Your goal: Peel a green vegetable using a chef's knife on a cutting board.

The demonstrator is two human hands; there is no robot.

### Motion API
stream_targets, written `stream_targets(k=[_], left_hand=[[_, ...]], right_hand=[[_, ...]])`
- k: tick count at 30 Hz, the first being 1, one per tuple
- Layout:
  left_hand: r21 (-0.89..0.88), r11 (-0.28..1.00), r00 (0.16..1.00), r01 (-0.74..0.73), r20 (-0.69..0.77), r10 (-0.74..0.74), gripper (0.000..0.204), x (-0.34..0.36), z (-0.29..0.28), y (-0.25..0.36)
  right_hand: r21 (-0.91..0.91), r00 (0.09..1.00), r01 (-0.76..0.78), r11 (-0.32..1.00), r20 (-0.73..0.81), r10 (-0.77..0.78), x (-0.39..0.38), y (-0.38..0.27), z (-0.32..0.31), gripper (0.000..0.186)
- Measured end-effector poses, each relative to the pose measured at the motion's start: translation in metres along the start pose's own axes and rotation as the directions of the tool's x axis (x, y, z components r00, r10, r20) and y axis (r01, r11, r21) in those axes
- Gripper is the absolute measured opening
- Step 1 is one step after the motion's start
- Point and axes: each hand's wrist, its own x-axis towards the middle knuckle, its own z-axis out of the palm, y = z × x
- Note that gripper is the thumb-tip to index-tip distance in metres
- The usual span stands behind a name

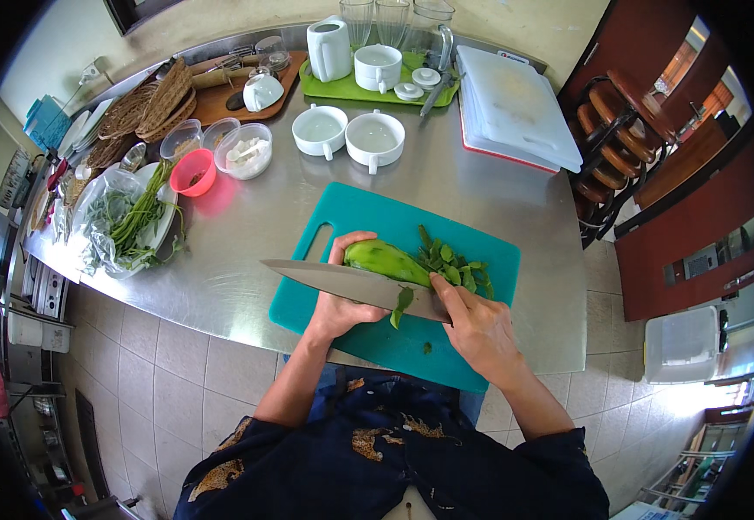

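My left hand (340, 314) is wrapped round a long, plump green vegetable (379, 257), pale green with darker streaks, held over the teal cutting board (355, 206). The exact kind I cannot make out. In my right hand (484, 336) is the handle of a large chef's knife (334, 279), my fingers at the heel of the blade. The blade points left and crosses in front of the vegetable and my left hand. A dark green leafy scrap (402, 307) clings to its side. Green leaves or peelings (455, 264) lie on the board beyond my right hand.
Two white cups (374, 143) stand beyond the board. White cutting boards (516, 108) are stacked at the far right, beside a green tray (334, 85) of dishes and glasses. Leftward are a pink bowl (193, 173), a tub of white pieces (243, 152) and bagged greens (121, 221).
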Motion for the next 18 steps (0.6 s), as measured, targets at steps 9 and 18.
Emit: stream_targets(k=[9, 18], left_hand=[[-0.048, 0.996, 0.997, 0.069, 0.030, -0.068, 0.093, 0.001, 0.004, -0.004], [0.015, 0.999, 0.999, 0.039, 0.018, -0.039, 0.083, 0.000, 0.000, -0.004]], right_hand=[[0.075, 1.000, 0.004, 0.997, 0.030, -0.006, 0.002, -0.001, -0.020, 0.068], [-0.065, 0.997, 0.065, 0.996, 0.038, -0.063, 0.000, -0.005, -0.018, 0.069]])
